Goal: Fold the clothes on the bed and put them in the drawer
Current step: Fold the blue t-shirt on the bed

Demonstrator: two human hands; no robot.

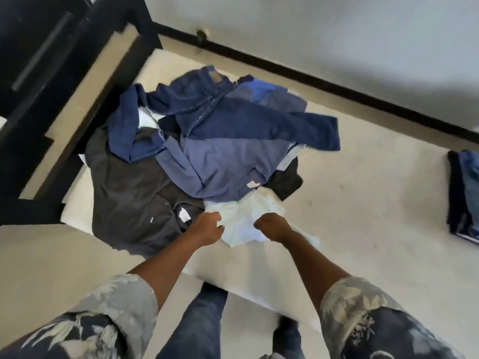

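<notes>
Cream bed carries a messy pile of blue and grey clothes. At its near edge, the left hand and right hand curl their fingers round a thin pale cloth. It looks soft and light, so hold it by its corners.

Bare mattress open right of the clothes pile, folded stack at far right, black bed frame hemming the left

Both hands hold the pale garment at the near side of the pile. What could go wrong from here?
The left hand and right hand grip the pale garment, whose far end lies under the blue shirt; pulling may drag the pile apart. The dark grey shirt lies at the mattress edge and could slide off.
</notes>
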